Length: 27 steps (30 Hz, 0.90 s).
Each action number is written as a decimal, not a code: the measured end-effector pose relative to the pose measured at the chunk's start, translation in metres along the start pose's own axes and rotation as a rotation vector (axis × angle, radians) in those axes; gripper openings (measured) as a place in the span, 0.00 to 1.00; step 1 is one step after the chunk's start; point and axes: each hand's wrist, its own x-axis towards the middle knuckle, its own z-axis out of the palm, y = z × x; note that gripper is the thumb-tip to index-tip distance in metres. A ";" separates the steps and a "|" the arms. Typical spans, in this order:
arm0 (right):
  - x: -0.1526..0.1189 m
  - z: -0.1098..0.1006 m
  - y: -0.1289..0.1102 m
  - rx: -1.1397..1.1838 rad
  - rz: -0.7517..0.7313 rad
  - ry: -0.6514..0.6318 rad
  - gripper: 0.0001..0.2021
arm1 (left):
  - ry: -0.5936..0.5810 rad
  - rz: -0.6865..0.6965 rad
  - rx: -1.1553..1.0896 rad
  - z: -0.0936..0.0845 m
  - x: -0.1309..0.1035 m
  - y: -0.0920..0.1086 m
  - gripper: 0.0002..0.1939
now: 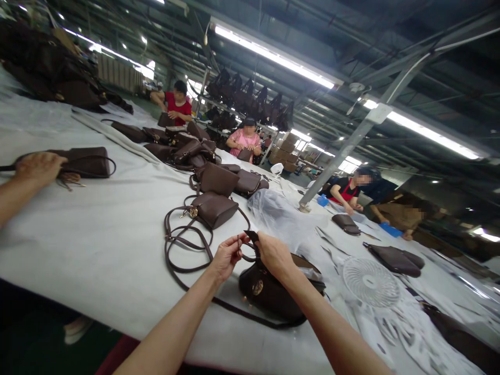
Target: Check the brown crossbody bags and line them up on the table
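Observation:
A dark brown handbag point(269, 291) with a round gold emblem lies on the white-covered table point(117, 239) in front of me. My left hand point(227, 256) is closed in a pinch on a thin dark cord, just above and left of the bag. Close beside it, my right hand point(275, 256) grips a dark strip point(252, 237) over the bag's upper edge. My fingers partly hide where cord and strip meet. The bag's long strap point(250, 312) curves round its near side. Beyond my hands rests another brown bag point(214, 208) with a gold charm and a looped strap.
Piled brown bags point(187, 146) and clear plastic point(281, 213) lie farther back. A white fan point(371, 281) stands at right near a metal post point(344, 151). Another person's hand point(39, 166) holds a bag point(88, 161) at left. Several co-workers sit across the table.

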 end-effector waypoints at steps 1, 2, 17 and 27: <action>0.003 -0.004 -0.002 -0.044 -0.019 -0.035 0.10 | 0.018 0.001 -0.020 -0.002 0.001 -0.002 0.11; 0.006 -0.007 -0.004 -0.076 -0.038 -0.061 0.10 | 0.036 0.006 -0.042 -0.004 0.002 -0.004 0.10; 0.018 -0.023 -0.036 -0.151 -0.132 -0.214 0.13 | 0.078 0.072 -0.044 -0.021 0.004 -0.009 0.17; 0.021 -0.017 -0.059 -0.186 -0.118 -0.272 0.12 | 0.010 0.128 0.261 -0.025 0.003 0.000 0.18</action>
